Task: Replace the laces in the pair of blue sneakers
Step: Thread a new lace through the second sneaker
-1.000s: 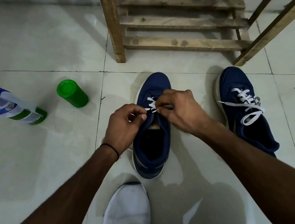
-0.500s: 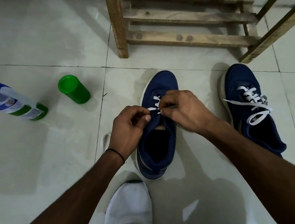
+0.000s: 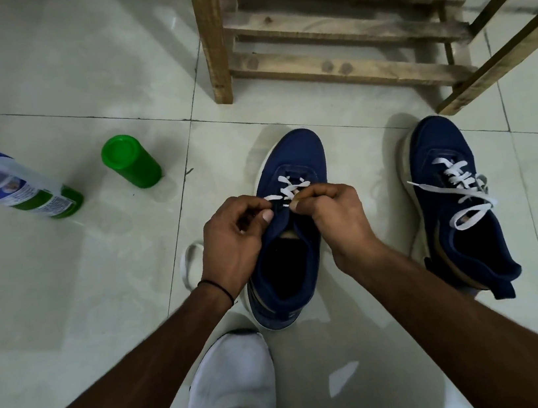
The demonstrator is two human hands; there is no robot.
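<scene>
Nearby: green cap [image 3: 130, 161], spray btl [image 3: 12, 186], wood rack [image 3: 335, 25].

Near sneaker [image 3: 294, 234] centre; second sneaker [image 3: 457, 201] right; bottle [image 3: 12, 184], cap [image 3: 130, 161] left; rack [image 3: 339, 28] behind.

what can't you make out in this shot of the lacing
Head view only:
- Upper eyelets of the middle sneaker: covered by the left hand and right hand.
- Lace ends: hidden in the fingers.
- Bottle top: cut off by the left edge; label print too small.
- White shoe heel: cut off by the bottom edge.
</scene>
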